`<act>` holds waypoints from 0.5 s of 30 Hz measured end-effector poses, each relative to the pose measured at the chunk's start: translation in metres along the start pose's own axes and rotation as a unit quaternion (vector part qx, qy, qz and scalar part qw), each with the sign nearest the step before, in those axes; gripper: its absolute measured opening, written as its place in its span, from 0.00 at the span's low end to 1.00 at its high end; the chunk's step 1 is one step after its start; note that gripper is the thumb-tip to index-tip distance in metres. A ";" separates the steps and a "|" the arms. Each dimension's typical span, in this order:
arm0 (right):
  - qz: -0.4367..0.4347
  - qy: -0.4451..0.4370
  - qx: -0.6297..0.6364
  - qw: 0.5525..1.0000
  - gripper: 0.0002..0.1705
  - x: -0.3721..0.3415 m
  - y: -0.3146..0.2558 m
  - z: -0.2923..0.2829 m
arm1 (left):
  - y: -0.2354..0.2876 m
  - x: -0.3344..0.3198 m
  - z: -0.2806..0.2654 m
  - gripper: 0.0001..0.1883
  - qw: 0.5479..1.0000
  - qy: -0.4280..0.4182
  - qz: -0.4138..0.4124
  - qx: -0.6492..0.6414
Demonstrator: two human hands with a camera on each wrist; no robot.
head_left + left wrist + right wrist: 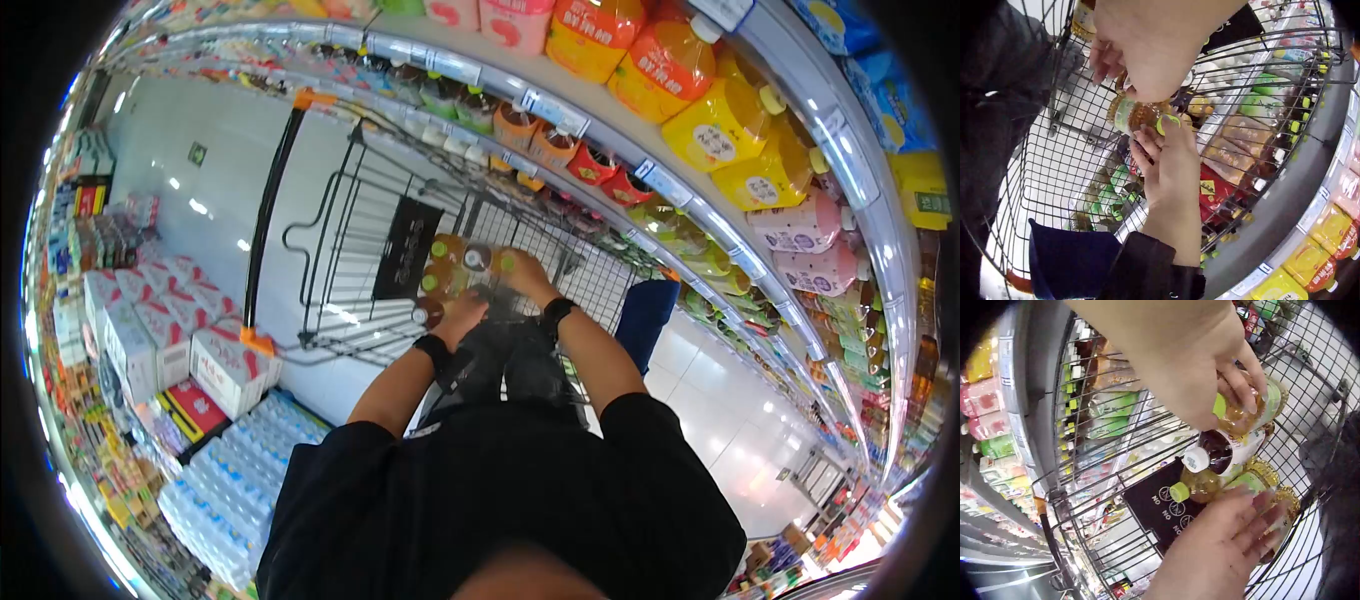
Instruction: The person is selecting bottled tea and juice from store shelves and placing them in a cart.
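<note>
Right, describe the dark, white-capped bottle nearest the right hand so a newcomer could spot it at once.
Find the cart, then the black sign on it, with bottles beside it. The right hand touches a green-capped bottle. The dark bottle lies next to that one, set apart by its white cap: the bottles on either side have green caps.

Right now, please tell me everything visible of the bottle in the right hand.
The bottle looks like clear, ribbed plastic with amber contents, a green cap in place and a pale green label. The right hand grips it near the cap, inside the wire cart, beside a dark, white-capped bottle. Its tilt is unclear.
</note>
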State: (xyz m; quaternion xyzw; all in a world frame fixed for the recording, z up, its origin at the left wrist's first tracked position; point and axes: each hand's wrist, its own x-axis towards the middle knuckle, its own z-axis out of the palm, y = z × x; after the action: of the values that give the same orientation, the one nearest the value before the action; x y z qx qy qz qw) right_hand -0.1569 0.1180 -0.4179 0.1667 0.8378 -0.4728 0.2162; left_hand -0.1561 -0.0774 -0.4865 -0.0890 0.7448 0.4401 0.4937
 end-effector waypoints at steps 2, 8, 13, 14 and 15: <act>-0.016 0.073 -0.025 0.997 0.19 0.022 0.035 0.032 | -0.010 0.022 -0.009 0.09 0.995 -0.039 0.028 0.093; 0.030 0.150 0.032 0.988 0.21 0.023 0.045 0.045 | -0.016 0.074 -0.021 0.10 0.955 -0.085 0.184 0.215; 0.120 0.087 0.097 0.984 0.22 -0.023 0.031 0.019 | 0.031 0.026 -0.028 0.31 0.960 -0.043 0.137 0.241; 0.135 0.085 0.144 0.977 0.22 -0.038 0.022 0.010 | 0.030 0.024 -0.028 0.37 0.954 -0.063 0.131 0.264; 0.126 0.080 0.128 0.980 0.21 -0.052 0.006 -0.002 | 0.037 0.017 -0.029 0.40 0.949 -0.076 0.131 0.278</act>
State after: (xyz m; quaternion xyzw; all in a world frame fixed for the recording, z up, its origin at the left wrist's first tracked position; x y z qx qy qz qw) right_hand -0.1104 0.1188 -0.3945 0.3345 0.7572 -0.5304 0.1826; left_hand -0.2048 -0.0714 -0.4758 0.1835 0.8030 0.2821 0.4919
